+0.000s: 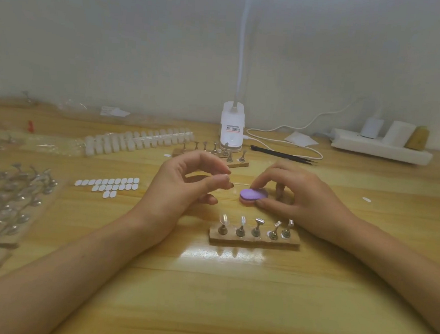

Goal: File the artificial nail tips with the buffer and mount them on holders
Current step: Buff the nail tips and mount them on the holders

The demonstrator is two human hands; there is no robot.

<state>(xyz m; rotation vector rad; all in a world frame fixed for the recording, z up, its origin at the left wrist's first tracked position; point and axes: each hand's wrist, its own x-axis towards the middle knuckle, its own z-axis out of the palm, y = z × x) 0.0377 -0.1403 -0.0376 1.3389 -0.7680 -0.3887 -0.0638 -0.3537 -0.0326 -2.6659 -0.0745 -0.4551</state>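
Nearest, the bench [229,299] has wide bare wood in front of a wooden block [254,241] with five metal holders [257,226]. Behind it the left hand [186,180] pinches a small clear nail tip [223,178] between thumb and first finger, and the fingers of the right hand [298,196] hold the purple buffer [252,194], which lies on the bench. Far back, the label on the white lamp [231,131] is too blurred for reading.

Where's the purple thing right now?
In the head view, the purple buffer lies on the table just right of centre, pinched by the right hand, just behind the near wooden block of holders.
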